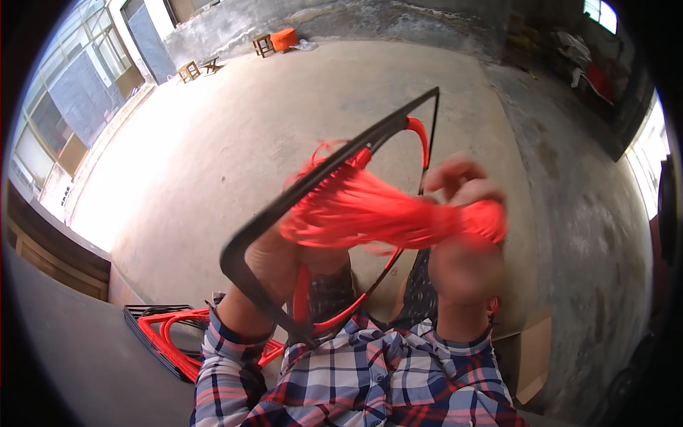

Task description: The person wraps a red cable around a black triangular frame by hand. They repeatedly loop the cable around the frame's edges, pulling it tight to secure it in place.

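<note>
A large bundle of bright red cord [363, 210], many loose strands gathered together, stretches between my two hands. My right hand [466, 267] closes around its right end and is blurred by motion. At the left, the strands fan out against a tilted black frame [313, 182] with thin bars. My left hand [274, 260] is behind the frame's near-left corner and grips it, its fingers partly hidden by the frame and the cord. Red strips [420, 135] run along parts of the frame. The frame is raised in front of my lap.
Beside my left arm lies a stack of similar black frames with red parts [167, 334]. An open cardboard box [533, 356] stands at my right. Far off by the wall are small wooden stools [262, 45] and an orange object [284, 38] on the concrete floor [249, 114].
</note>
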A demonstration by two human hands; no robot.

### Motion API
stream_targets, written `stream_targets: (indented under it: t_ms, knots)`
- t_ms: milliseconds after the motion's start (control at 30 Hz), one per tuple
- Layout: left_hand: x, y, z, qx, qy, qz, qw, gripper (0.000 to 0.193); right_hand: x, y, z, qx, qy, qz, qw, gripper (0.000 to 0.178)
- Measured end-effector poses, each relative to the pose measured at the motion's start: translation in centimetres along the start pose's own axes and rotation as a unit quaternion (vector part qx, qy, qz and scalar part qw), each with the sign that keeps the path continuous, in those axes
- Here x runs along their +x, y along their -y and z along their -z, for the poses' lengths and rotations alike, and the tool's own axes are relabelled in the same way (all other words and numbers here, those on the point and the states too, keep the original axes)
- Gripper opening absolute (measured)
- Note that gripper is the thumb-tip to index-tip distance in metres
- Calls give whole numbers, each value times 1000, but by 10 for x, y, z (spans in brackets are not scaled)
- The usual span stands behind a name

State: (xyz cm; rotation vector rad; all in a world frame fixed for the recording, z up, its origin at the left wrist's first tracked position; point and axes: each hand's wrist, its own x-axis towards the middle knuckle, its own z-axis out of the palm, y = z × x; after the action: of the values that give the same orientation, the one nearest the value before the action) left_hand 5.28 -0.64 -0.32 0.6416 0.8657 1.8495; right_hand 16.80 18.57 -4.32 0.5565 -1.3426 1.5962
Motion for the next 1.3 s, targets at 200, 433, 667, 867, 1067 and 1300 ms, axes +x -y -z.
stream_targets:
  t_ms: [200,433,667,867,1067,1300]
  knots:
    - [-4,-16,0,0,-53,-13,999,77,-2,7,68,291,-181,-66,937,35]
    - [-13,-25,29,-14,21,-59,998,68,-60,-39,150,544,-196,-152,802,34]
    - [-22,-31,40,16,-36,-69,997,62,-122,-81,155,367,-365,-305,799,39]
    - [-18,-26,22,23,-26,-47,998,64,-86,-69,70,292,-284,-359,840,20]
    - [-17,-17,-1,29,-55,-23,998,68,-12,-17,-40,146,-62,-372,915,49]
    - [-14,-18,-4,89,-27,27,995,60,2,-45,-40,272,-159,-382,869,16]
